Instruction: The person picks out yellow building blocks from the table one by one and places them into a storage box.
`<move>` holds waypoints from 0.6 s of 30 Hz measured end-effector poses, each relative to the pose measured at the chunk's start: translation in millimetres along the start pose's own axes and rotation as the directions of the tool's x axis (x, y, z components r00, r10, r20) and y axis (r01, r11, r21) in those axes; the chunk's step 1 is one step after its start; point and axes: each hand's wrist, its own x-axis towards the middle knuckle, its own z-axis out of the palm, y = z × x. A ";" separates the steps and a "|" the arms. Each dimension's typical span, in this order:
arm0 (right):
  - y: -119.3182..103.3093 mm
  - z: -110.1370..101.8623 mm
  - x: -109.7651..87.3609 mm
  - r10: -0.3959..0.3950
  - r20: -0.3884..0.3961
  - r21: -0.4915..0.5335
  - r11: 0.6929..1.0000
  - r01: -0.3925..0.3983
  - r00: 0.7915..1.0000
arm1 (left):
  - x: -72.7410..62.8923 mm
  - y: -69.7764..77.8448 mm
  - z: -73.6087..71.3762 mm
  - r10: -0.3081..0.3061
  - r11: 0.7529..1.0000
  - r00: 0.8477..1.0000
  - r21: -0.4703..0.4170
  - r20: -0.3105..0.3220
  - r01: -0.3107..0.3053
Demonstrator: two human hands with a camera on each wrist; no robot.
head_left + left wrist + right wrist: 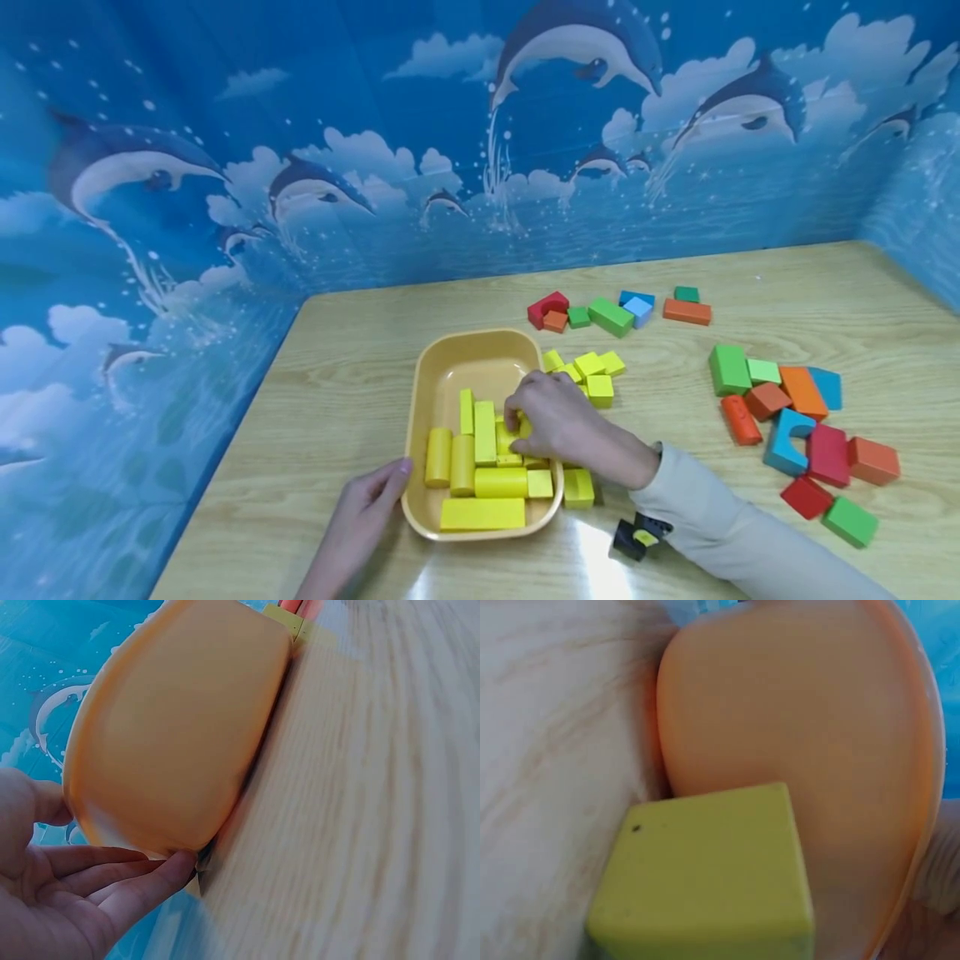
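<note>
A tan plastic tray (pixel 480 354) holds several yellow wooden blocks: upright-looking cylinders (pixel 438 458), flat bars and a long rectangular block (pixel 482 514) along its near side. My left hand (pixel 363 508) grips the tray's left side, thumb on the rim; in the left wrist view its fingers (pixel 154 889) press the tray's outer wall near the base. My right hand (pixel 558 417) reaches over the right rim, its curled fingers pinching a yellow block (pixel 525 427) among the others inside. Most of that block is hidden by the fingers.
Loose yellow blocks (pixel 590 364) lie right of the tray, with another yellow block (pixel 578 488) against its near right side. Coloured blocks sit farther back, such as a green block (pixel 611 317), and at right, such as an orange block (pixel 803 392). A dolphin-printed backdrop (pixel 375 233) borders the table.
</note>
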 end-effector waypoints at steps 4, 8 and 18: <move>-0.8 0.4 0.7 -0.017 -0.006 -0.021 1.000 0.017 1.000 | -0.2 0.4 -0.4 0.000 1.000 1.000 -0.002 -0.003 0.000; 2.6 -2.1 0.3 -0.074 -0.057 0.018 0.997 0.075 0.996 | -0.8 0.3 -0.4 -0.019 1.000 1.000 0.001 -0.004 0.019; 58.0 -49.7 -10.0 0.041 -0.093 0.029 0.999 -0.038 0.995 | -0.2 0.2 0.1 -0.037 0.999 0.999 -0.005 0.003 0.037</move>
